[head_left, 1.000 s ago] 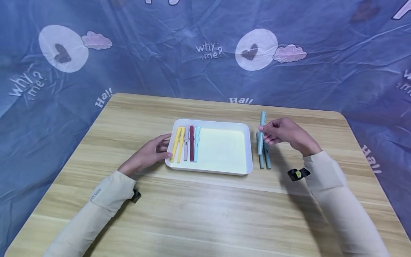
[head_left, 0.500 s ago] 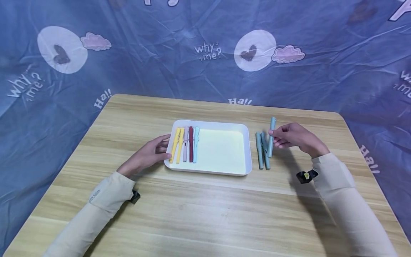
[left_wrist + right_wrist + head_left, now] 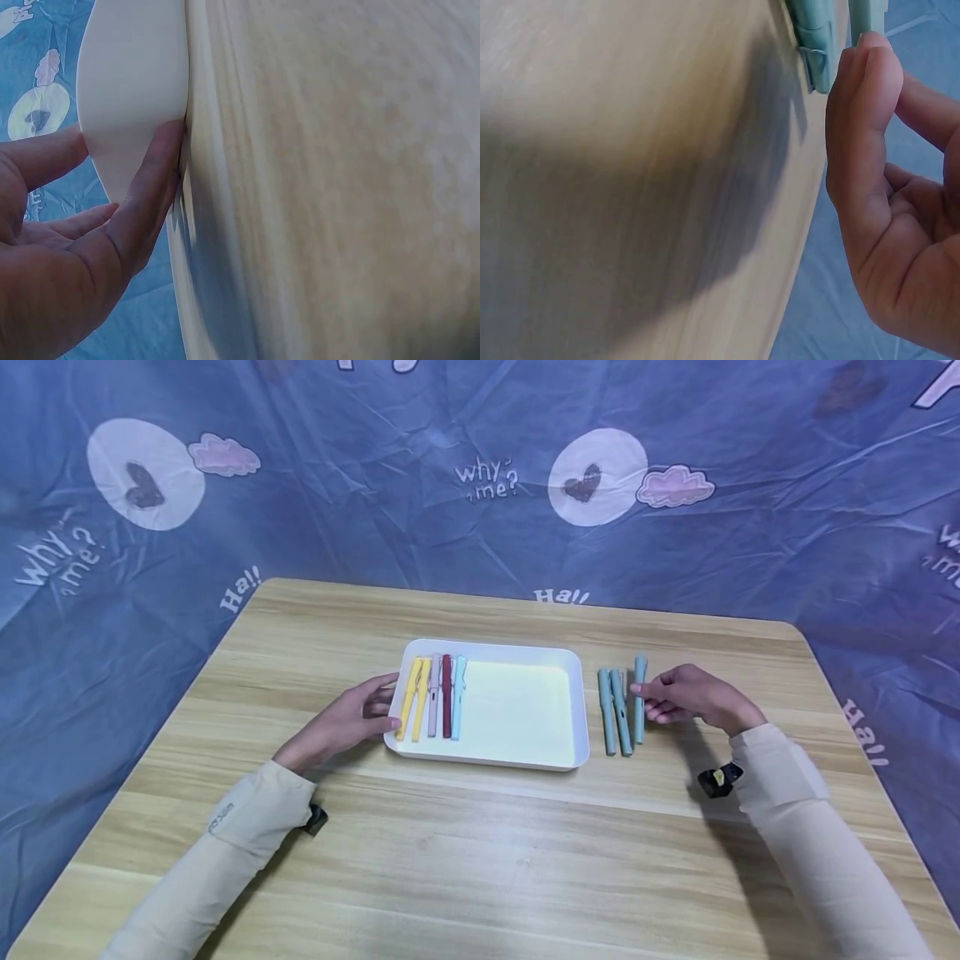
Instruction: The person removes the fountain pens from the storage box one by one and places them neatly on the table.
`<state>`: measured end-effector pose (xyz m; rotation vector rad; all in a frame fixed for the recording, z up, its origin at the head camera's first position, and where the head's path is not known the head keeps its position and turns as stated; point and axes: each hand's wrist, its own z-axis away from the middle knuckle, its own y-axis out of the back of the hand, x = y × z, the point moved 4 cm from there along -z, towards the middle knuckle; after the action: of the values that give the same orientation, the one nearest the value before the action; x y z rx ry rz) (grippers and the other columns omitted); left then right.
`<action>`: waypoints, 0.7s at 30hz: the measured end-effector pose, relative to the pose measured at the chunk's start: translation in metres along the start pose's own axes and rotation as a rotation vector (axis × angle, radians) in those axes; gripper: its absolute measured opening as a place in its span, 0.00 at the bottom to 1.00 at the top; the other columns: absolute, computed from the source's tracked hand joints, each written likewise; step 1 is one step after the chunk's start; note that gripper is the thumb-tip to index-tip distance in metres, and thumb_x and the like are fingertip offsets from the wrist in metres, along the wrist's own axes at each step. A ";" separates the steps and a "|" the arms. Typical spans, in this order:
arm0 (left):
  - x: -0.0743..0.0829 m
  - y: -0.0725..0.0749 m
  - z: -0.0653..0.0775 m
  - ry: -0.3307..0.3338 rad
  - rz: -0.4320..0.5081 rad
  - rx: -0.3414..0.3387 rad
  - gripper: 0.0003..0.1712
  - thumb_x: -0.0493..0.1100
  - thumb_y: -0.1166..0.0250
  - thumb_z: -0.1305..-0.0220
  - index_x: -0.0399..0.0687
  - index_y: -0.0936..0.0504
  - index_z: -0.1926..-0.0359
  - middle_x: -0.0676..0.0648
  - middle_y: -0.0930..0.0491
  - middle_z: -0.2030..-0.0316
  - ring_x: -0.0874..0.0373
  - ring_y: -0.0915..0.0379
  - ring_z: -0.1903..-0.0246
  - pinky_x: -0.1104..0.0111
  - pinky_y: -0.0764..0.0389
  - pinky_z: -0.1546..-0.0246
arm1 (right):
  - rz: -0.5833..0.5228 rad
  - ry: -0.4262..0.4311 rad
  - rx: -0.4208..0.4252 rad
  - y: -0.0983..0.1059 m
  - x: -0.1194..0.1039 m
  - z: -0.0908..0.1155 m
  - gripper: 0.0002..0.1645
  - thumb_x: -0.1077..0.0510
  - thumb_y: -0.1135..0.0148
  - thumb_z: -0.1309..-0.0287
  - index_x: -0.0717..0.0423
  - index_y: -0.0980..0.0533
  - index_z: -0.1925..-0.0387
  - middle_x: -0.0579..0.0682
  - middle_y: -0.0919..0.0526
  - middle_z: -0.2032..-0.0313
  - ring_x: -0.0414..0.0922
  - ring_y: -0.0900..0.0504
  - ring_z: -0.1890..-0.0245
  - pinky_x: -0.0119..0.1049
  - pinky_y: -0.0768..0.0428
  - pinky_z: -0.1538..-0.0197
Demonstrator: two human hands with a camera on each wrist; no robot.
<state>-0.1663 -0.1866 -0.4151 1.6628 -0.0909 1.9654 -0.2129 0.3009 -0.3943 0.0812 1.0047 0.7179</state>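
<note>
My left hand holds the left end of a white tray, its thumb at the front corner. Up close in the left wrist view, thumb and fingers bracket the tray wall. Inside the tray two yellow pens, a lilac pen, a dark red pen and a light blue pen lie side by side. My right hand pinches a blue-green pen between thumb and fingers, just right of two teal pens lying on the table.
The wooden table runs back to a blue printed cloth hanging behind it. A black wrist camera sits under the right cuff, and another wrist camera is under the left cuff.
My right hand has moved the blue-green pen rightward from over the two teal pens, then lowered it beside them. My left hand stays at the tray.
</note>
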 end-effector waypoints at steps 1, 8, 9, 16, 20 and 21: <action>0.000 0.000 0.000 -0.002 -0.001 0.000 0.46 0.31 0.36 0.28 0.38 0.51 0.18 0.30 0.37 0.26 0.35 0.32 0.32 0.57 0.16 0.43 | 0.003 -0.005 -0.006 0.000 0.001 0.000 0.20 0.49 0.41 0.23 0.64 0.23 0.61 0.48 0.18 0.71 0.36 0.16 0.71 0.32 0.12 0.60; -0.001 0.001 0.000 -0.011 -0.008 -0.005 0.46 0.32 0.36 0.28 0.37 0.51 0.18 0.29 0.38 0.26 0.35 0.33 0.31 0.56 0.17 0.42 | -0.005 -0.049 -0.040 -0.004 0.007 -0.007 0.21 0.49 0.41 0.23 0.66 0.22 0.58 0.47 0.17 0.72 0.35 0.17 0.72 0.31 0.12 0.61; -0.001 0.001 0.000 -0.009 -0.014 -0.003 0.46 0.32 0.36 0.28 0.37 0.51 0.18 0.29 0.38 0.26 0.35 0.33 0.31 0.56 0.17 0.41 | -0.005 -0.054 -0.042 -0.004 0.008 -0.008 0.21 0.49 0.40 0.23 0.66 0.22 0.58 0.47 0.17 0.72 0.35 0.17 0.72 0.30 0.12 0.61; -0.003 0.002 -0.001 -0.005 -0.047 0.007 0.46 0.34 0.35 0.28 0.37 0.50 0.18 0.30 0.37 0.26 0.35 0.33 0.31 0.53 0.20 0.38 | 0.012 -0.074 -0.049 -0.007 0.013 -0.011 0.20 0.48 0.39 0.25 0.63 0.23 0.63 0.46 0.18 0.74 0.34 0.20 0.75 0.28 0.14 0.66; -0.002 0.003 -0.001 -0.005 -0.061 0.014 0.46 0.34 0.35 0.28 0.37 0.50 0.18 0.30 0.37 0.26 0.35 0.33 0.32 0.51 0.21 0.37 | 0.020 -0.069 -0.046 -0.007 0.013 -0.010 0.20 0.48 0.39 0.25 0.61 0.22 0.65 0.46 0.19 0.75 0.34 0.21 0.76 0.27 0.15 0.67; -0.002 0.003 -0.001 -0.005 -0.062 0.015 0.46 0.34 0.35 0.28 0.37 0.49 0.18 0.30 0.37 0.26 0.35 0.33 0.31 0.51 0.21 0.37 | 0.022 -0.066 -0.046 -0.007 0.014 -0.010 0.20 0.48 0.39 0.25 0.61 0.22 0.66 0.46 0.19 0.75 0.33 0.21 0.76 0.27 0.16 0.67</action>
<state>-0.1681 -0.1898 -0.4158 1.6605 -0.0268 1.9206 -0.2128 0.3012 -0.4123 0.0759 0.9247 0.7535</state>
